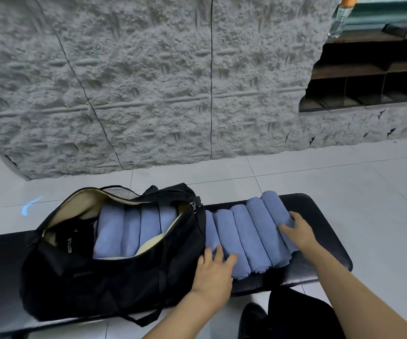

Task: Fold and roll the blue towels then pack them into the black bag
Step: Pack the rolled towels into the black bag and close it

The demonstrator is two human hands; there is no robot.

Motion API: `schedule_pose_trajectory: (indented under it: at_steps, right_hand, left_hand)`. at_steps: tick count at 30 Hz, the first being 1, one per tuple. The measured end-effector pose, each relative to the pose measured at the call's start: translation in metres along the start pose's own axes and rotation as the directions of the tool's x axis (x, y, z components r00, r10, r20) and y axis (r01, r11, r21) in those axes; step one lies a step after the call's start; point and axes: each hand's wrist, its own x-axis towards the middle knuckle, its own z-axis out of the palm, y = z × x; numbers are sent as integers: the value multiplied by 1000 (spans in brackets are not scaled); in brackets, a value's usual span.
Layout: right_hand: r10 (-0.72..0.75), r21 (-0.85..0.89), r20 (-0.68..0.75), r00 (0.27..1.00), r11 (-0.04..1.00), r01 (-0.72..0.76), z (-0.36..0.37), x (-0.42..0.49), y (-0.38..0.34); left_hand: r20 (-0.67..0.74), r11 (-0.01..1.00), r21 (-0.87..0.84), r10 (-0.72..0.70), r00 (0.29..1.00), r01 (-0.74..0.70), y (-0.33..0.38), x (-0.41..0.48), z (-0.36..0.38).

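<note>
I see the black bag [114,277] sitting on the left half of a black padded bench [319,216], its top unzipped and gaping wide. Inside it, four rolled blue towels [121,233] lie side by side against the pale lining, and left of them is a dark inner pocket [70,245] printed with the word BOTTLE.

Just right of the bag, a row of five more rolled towels [244,238] rests on the bench, packed tightly together, with the leftmost roll touching the bag's end.

My left hand [213,270] is at the near left end of that row. Its fingers are spread and fairly straight, laid on top of the two leftmost rolls, not clenched around anything.

My right hand [300,232] is on the right end of the row. It lies flat across the two rightmost rolls, with the fingers pointing left and the thumb toward the far side, a resting touch and not a closed grasp.

Beyond the bench is a pale tiled floor [344,172], and behind that a rough grey stone wall [148,81]. At the far right a dark shelf unit [368,77] is set into the wall, with a clear bottle [339,18] standing at its top edge. Near the bottom right I can make out a dark trouser leg [295,314] and a black shoe [251,316].
</note>
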Motion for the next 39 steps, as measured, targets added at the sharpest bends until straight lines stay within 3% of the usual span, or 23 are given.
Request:
schedule_pose_trajectory:
  at_steps: [6,9,11,13,16,17,21,23,25,28,30,31,33,34,37,39]
  right_hand:
    - [42,215,-42,998,976,-32,-14,-13,6]
    - [-25,336,-106,994,940,59,-28,-33,-16]
    - [-110,387,-118,987,910,148,-34,-54,-41]
    - [-182,418,-122,976,882,217,-28,-83,-68]
    - [-282,373,-156,947,871,321,7,-132,-103]
    - [-306,359,-161,938,867,345,23,-148,-112]
    - [-372,166,-228,900,896,413,88,-198,-135]
    - [-386,34,-200,901,916,400,116,-219,-143]
    - [-497,-41,-105,861,868,496,138,-239,-152]
    - [-554,195,99,827,826,530,153,-248,-164]
    - [-406,457,211,889,845,277,152,-245,-176]
    - [-276,601,315,908,798,34,152,-242,-186]
    - [-85,673,543,836,639,-372,152,-235,-200]
    - [-62,650,594,802,624,-433,152,-232,-207]
    - [-49,563,576,816,747,-353,162,-217,-216]
    - [-22,527,536,844,790,-314,173,-199,-219]
  left_hand:
    - [43,995,-100,10,999,-6,-5,-4,1]
    - [7,960,-280,14,1000,-12,-8,-9,-13]
    - [-129,841,-540,-42,991,-35,-8,-12,-30]
    - [-227,598,-799,-202,953,-64,-5,-19,-57]
    - [-154,159,-981,-266,952,-114,6,-36,-95]
    - [-135,101,-989,-256,957,-113,9,-43,-102]
    - [-123,129,-988,-374,919,-80,-12,-67,-100]
    - [-106,72,-994,-422,900,-84,-34,-83,-89]
    - [-81,36,-997,-498,863,-73,-60,-99,-83]
    - [-13,-113,-989,-575,818,-95,-103,-120,-85]
    - [68,-218,-974,-543,837,-62,-127,-132,-92]
    - [93,-218,-976,-510,855,-24,-135,-136,-93]
    - [114,-174,-984,-433,894,41,-141,-142,-93]
    - [115,-143,-988,-403,908,61,-140,-144,-94]
    - [57,27,-997,-351,935,71,-141,-145,-96]
    - [-49,341,-936,-386,921,93,-158,-137,-98]
